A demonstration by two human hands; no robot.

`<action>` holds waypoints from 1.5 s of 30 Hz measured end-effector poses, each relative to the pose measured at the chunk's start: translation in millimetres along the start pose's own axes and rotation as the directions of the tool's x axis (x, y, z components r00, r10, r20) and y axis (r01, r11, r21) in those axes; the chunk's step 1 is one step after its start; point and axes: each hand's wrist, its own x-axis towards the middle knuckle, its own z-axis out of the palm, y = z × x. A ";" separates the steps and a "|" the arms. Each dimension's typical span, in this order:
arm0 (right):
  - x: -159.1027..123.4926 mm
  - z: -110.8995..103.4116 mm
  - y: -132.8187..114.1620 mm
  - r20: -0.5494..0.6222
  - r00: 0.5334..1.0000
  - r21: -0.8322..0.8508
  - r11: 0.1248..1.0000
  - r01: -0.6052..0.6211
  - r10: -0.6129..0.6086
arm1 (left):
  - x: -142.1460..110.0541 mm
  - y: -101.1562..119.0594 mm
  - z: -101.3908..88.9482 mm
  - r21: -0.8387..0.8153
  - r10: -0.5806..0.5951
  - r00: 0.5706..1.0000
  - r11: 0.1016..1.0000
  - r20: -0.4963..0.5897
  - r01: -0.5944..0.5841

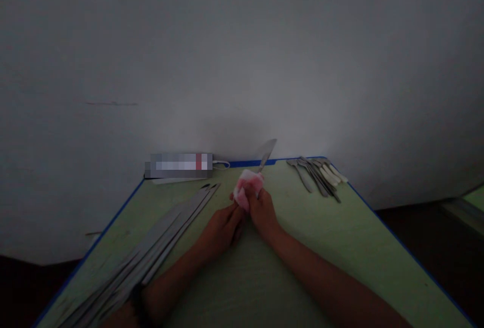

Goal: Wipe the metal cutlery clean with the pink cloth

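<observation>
A knife point(268, 152) points up and away from me, its shiny blade showing above a pink and white cloth point(248, 181). My right hand point(263, 211) is closed on the cloth, which is wrapped around the lower part of the knife. Just below, my left hand point(226, 223) is closed at the near end of the knife; its fingers cover the handle. Long flat grey pieces point(166, 227) with narrow tips lie on the table beside my left forearm.
Several forks and other cutlery point(315, 174), some with white handles, lie at the table's far right. A blurred-out box point(179, 166) with a white cord point(222, 163) stands at the far left. The green table point(325, 237) has blue edging and meets a plain wall point(242, 66).
</observation>
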 end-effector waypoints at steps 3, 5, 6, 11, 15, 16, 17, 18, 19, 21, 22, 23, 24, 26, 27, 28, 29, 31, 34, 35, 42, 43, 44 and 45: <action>1.8 -1.5 1.2 0.040 0.999 0.029 0.999 -0.032 0.031 | -0.4 2.3 -2.1 0.047 -0.009 1.000 0.999 -0.017 0.010; 2.5 -2.0 2.0 0.066 0.997 0.035 0.998 -0.046 0.043 | -0.3 3.7 -3.7 0.094 -0.003 0.999 0.996 -0.037 0.006; 2.8 -2.1 2.2 0.073 0.996 0.042 0.998 -0.047 0.044 | -0.3 4.3 -4.3 0.112 0.000 0.999 0.994 -0.048 0.006; 2.4 -3.4 0.2 0.116 0.993 0.077 0.996 -0.041 0.032 | -0.6 5.5 -3.7 0.093 -0.040 0.998 0.995 -0.041 0.043; 2.3 -4.9 -0.5 0.134 0.991 0.047 0.998 -0.029 0.022 | -0.9 3.4 -1.0 -0.010 -0.045 0.999 0.999 0.004 0.045; 2.5 -5.1 0.0 0.127 0.992 0.041 0.999 -0.028 0.022 | -0.8 2.6 -0.3 -0.037 -0.050 0.999 0.998 0.014 0.051; 2.7 -5.1 0.6 0.117 0.993 0.038 0.999 -0.030 0.025 | -0.5 2.0 0.3 -0.058 -0.059 0.998 0.997 0.017 0.060; 2.9 -5.1 1.3 0.110 0.994 0.037 0.999 -0.033 0.029 | -0.2 1.5 0.8 -0.071 -0.069 0.997 0.995 0.016 0.070; 3.2 -5.0 1.8 0.112 0.993 0.037 0.999 -0.038 0.033 | 0.1 1.2 1.2 -0.077 -0.077 0.997 0.994 0.011 0.078; 3.8 -5.3 1.9 0.125 0.992 0.031 0.999 -0.037 0.033 | 0.7 1.4 1.8 -0.073 -0.079 0.997 0.994 -0.008 0.078; 4.1 -5.7 1.5 0.129 0.991 0.018 0.999 -0.034 0.032 | 0.9 1.7 1.9 -0.064 -0.073 0.997 0.995 -0.016 0.072; 4.6 -6.3 0.9 0.134 0.990 -0.003 0.999 -0.033 0.033 | 1.0 2.2 2.0 -0.054 -0.062 0.998 0.997 -0.019 0.061; 5.2 -7.1 0.3 0.135 0.990 -0.031 0.999 -0.035 0.039 | 1.1 2.6 2.0 -0.042 -0.049 0.999 0.998 -0.020 0.048; 6.5 -8.9 -0.9 0.135 0.989 -0.095 0.994 -0.049 0.062 | 1.1 3.2 2.2 -0.015 -0.033 0.999 0.999 -0.018 0.033; 7.2 -9.7 -1.3 0.135 0.988 -0.126 0.990 -0.056 0.073 | 1.0 3.2 2.3 -0.003 -0.033 0.999 0.999 -0.014 0.033; 7.8 -10.3 -1.6 0.134 0.988 -0.151 0.987 -0.060 0.080 | 1.0 3.0 2.6 0.005 -0.034 0.999 0.999 -0.012 0.034; 8.4 -10.7 -1.7 0.136 0.987 -0.170 0.984 -0.061 0.084 | 0.9 2.6 2.8 0.010 -0.039 0.999 0.999 -0.009 0.039; 9.1 -10.8 -1.8 0.147 0.986 -0.186 0.981 -0.055 0.083 | 0.9 1.3 3.3 0.017 -0.051 0.999 0.999 -0.003 0.051; 9.1 -10.6 -1.8 0.162 0.984 -0.176 0.984 -0.042 0.071 | 1.0 -0.4 3.2 0.041 -0.062 0.998 0.997 -0.009 0.062; 8.9 -10.8 -1.7 0.158 0.985 -0.170 0.985 -0.042 0.069 | 1.1 -0.5 2.8 0.053 -0.060 0.998 0.997 -0.010 0.061; 12.6 -13.5 1.5 0.206 0.963 0.111 0.974 -0.198 0.172 | -3.3 -0.5 2.0 0.276 0.088 0.994 0.956 0.068 -0.103; 14.7 -13.6 1.8 0.231 0.955 0.200 0.952 -0.234 0.186 | -5.1 -1.1 2.5 0.313 0.126 0.985 0.937 0.118 -0.158; 17.2 -13.7 2.0 0.247 0.949 0.293 0.918 -0.266 0.196 | -7.1 -1.8 3.0 0.339 0.163 0.971 0.916 0.175 -0.215; 19.9 -13.8 2.0 0.248 0.947 0.382 0.878 -0.289 0.204 | -9.1 -2.3 3.4 0.355 0.191 0.954 0.896 0.232 -0.266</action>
